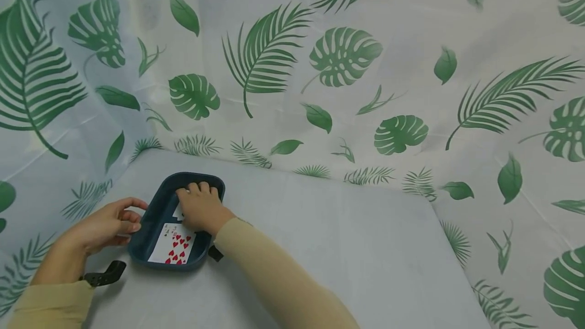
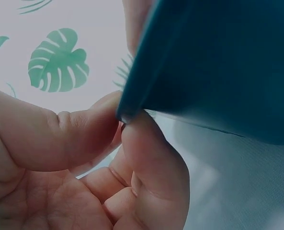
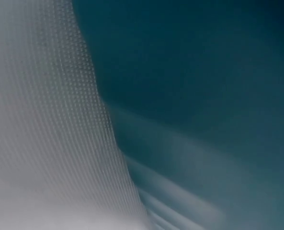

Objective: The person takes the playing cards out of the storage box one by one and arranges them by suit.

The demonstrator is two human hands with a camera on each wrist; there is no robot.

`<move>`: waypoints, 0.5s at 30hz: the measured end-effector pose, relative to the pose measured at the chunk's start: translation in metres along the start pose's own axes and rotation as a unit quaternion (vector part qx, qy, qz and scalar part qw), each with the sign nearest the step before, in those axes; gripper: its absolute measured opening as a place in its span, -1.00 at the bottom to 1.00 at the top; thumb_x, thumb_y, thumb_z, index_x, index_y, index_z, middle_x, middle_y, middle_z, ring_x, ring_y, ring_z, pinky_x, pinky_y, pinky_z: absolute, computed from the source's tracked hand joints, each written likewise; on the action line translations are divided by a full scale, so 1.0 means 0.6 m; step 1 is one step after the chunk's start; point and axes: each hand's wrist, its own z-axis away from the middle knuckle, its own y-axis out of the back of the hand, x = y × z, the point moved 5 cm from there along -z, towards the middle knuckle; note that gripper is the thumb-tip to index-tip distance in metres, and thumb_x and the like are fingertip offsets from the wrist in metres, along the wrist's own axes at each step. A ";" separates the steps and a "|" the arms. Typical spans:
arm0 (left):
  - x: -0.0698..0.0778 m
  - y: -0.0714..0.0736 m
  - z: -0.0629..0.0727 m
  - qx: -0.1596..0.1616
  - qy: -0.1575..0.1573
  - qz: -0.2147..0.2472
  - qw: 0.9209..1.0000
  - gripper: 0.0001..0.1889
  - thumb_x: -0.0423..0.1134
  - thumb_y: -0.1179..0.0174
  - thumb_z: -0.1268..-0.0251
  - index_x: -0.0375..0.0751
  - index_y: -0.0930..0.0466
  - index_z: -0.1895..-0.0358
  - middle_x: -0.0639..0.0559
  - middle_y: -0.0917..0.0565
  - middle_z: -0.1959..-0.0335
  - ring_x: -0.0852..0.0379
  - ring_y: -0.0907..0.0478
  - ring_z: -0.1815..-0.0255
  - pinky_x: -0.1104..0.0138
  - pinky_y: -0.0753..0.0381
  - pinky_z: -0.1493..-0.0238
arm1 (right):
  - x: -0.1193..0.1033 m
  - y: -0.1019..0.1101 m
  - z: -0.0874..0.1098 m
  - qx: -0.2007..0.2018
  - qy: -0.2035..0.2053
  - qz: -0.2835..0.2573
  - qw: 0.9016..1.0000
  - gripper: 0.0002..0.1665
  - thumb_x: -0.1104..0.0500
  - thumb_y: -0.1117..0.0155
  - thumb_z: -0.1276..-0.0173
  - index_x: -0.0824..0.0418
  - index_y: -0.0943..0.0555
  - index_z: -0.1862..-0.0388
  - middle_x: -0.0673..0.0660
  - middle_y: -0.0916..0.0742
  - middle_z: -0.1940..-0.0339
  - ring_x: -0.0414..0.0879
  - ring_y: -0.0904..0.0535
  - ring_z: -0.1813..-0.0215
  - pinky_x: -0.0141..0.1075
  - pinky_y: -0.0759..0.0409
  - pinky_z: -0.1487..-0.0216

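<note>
A dark blue tray (image 1: 155, 217) with rounded corners stands on the white surface, left of centre in the head view. Playing cards (image 1: 169, 250) lie face up at its near end, the top one showing red hearts. Thumb and forefinger of my left hand (image 1: 107, 225) pinch the tray's left rim, seen close up in the left wrist view. My right hand (image 1: 203, 209) reaches inside the tray with bent fingers, over another white card (image 1: 177, 212) that it partly covers. Whether those fingers grip a card is hidden. Only the tray's blue side (image 3: 189, 72) fills most of the right wrist view.
A white cloth-covered table (image 1: 329, 248) extends to the right of the tray. White curtains (image 1: 283, 55) printed with green leaves hang behind it and at both sides. Black wrist straps (image 1: 106, 274) stick out beside the tray.
</note>
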 end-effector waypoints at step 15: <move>0.000 0.001 0.000 -0.011 0.008 0.015 1.000 -0.40 -0.47 -0.16 -0.53 -0.39 -0.13 -0.51 0.00 -0.53 0.23 0.11 -0.54 0.31 0.18 -0.67 0.26 | -0.001 -0.020 -0.014 -0.006 -0.023 -0.007 1.000 -0.22 -0.12 -0.39 -0.49 -0.16 -0.37 -0.62 -0.01 -0.51 -0.55 -0.03 -0.37 -0.45 0.00 -0.34 -0.60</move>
